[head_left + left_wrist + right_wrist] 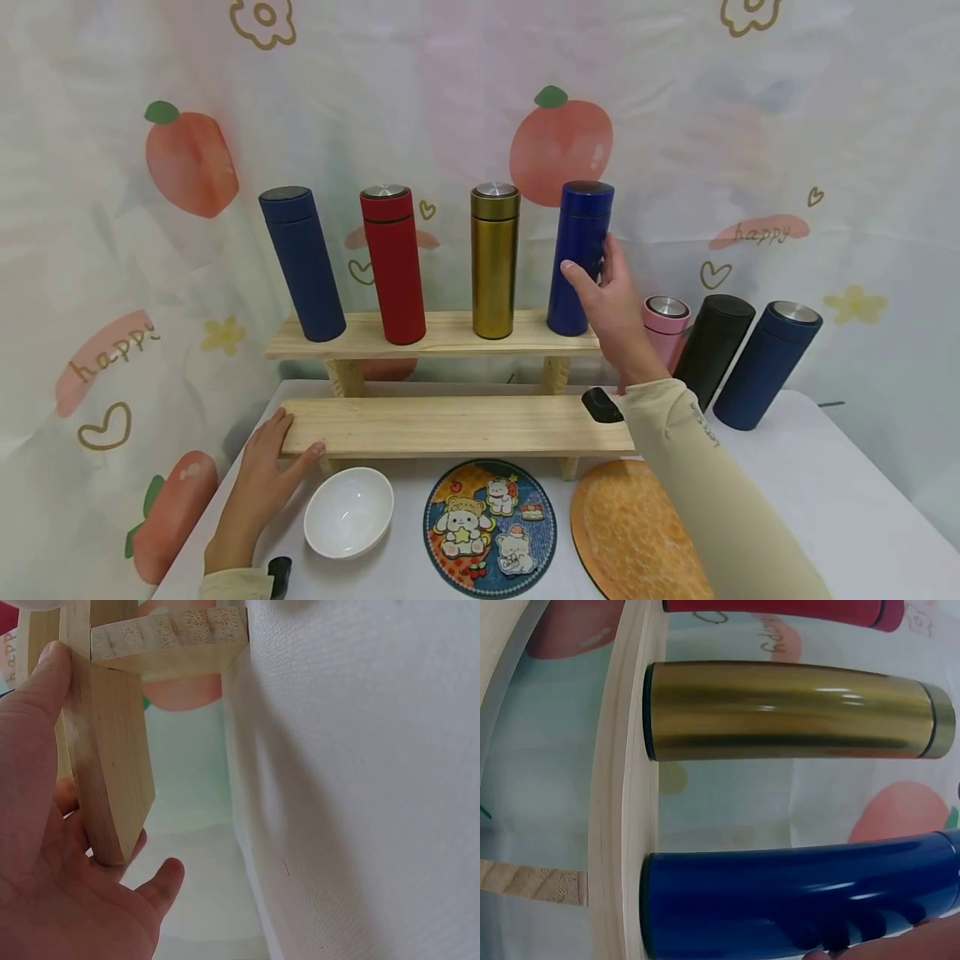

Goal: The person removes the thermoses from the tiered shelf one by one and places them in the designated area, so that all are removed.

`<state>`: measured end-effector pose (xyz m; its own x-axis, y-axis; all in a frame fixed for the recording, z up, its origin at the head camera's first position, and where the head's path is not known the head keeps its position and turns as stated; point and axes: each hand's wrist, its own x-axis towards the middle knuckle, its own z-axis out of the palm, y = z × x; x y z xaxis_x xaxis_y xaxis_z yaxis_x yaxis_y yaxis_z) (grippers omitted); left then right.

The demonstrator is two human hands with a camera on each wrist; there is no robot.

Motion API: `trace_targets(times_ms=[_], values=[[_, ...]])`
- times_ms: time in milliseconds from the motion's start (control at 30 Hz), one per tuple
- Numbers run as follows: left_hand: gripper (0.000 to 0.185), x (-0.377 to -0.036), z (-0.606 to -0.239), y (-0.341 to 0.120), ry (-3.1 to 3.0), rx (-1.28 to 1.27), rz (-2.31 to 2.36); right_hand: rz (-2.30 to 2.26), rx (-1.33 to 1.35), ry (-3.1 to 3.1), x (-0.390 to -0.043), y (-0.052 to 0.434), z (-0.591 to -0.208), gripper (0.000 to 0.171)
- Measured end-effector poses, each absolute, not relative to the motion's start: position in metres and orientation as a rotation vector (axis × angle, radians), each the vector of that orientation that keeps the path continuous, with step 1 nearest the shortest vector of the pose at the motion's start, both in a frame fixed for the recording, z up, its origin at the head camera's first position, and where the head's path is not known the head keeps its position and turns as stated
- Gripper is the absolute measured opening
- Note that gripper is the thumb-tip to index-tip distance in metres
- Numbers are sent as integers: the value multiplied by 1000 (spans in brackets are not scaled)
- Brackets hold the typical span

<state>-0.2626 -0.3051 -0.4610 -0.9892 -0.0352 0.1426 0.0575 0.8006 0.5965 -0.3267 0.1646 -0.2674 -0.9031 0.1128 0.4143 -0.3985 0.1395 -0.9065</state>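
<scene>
A shiny blue thermos bottle (579, 250) stands at the right of the upper shelf board (450, 333). My right hand (611, 312) holds it, thumb on the near side and fingers round its right side. In the right wrist view, fingertips (915, 943) touch the blue bottle's wall. To its left stand a gold thermos (493, 275), a red thermos (393, 275) and a matte navy thermos (303, 271). My left hand (262, 467) grips the left end of the lower wooden shelf (450, 425); its thumb lies along the front edge and some fingers pass round the end.
Right of the shelf stand a pink thermos (663, 329), partly behind my right arm, a black thermos (712, 350) and another navy thermos (768, 367). In front lie a white bowl (348, 512), a round cartoon mat (487, 529) and a bread-patterned round mat (637, 529).
</scene>
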Motion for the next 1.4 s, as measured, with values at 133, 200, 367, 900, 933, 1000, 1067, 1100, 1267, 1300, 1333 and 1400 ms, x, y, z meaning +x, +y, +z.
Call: trace_targets(times_ms=[133,200,367,900,933,1000,1067,1100,1267,1300,1333,1400], values=[[98,-262,-461,-305,-2835,-17,-938,1863,228,-2012,-332,165,-266,93],[97,-263,-461,-305,-2837,-12,-943,1888,195,-2010,-335,166,-265,93],[98,-264,-462,-305,-2850,0,-951,1910,110,-2053,-345,172,-264,94],[95,-260,-461,-304,-2815,-45,-959,1786,90,-2182,-355,193,-269,94],[94,-260,-460,-304,-2812,-50,-960,1777,106,-2172,-353,192,-269,93],[94,-260,-460,-304,-2817,-50,-963,1760,140,-2149,-351,192,-270,91],[95,-260,-460,-304,-2827,-45,-962,1740,169,-2136,-348,192,-271,88],[95,-261,-460,-304,-2832,-41,-959,1731,175,-2133,-347,192,-272,87],[98,-261,-460,-303,-2852,-26,-957,1717,162,-2098,-336,195,-272,84],[99,-261,-460,-303,-2856,-22,-958,1724,158,-2087,-333,196,-271,84],[100,-261,-459,-303,-2862,-18,-960,1736,157,-2073,-329,197,-270,83],[102,-260,-458,-303,-2868,-17,-964,1748,145,-2073,-322,200,-268,84]])
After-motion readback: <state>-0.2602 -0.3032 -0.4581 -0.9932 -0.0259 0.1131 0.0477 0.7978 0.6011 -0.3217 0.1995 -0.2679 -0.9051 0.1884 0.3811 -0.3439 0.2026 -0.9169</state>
